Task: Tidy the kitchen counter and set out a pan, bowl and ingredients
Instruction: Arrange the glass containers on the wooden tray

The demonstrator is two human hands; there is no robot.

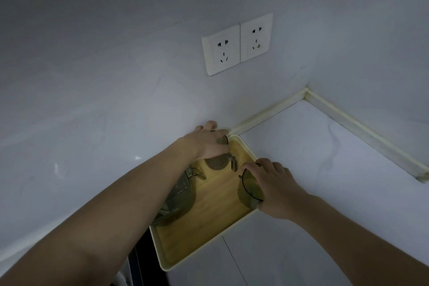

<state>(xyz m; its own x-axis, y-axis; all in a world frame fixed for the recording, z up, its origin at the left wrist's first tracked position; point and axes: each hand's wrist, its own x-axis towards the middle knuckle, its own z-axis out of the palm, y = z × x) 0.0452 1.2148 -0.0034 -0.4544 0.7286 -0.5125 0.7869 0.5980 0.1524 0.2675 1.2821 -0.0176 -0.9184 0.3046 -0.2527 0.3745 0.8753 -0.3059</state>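
White counter [325, 169] in wall corner carries a tray [209, 227]; left hand [206, 144] and right hand [276, 188] each grip a glass cup [249, 190].

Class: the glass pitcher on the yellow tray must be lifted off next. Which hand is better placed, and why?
Left. The pitcher lies directly under the left forearm, at the tray's left side; the right hand grips a glass cup opposite.

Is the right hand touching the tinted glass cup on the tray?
Touching. The head view shows the right hand with fingers curled over the rim of the tinted glass cup, which stands on the tray.
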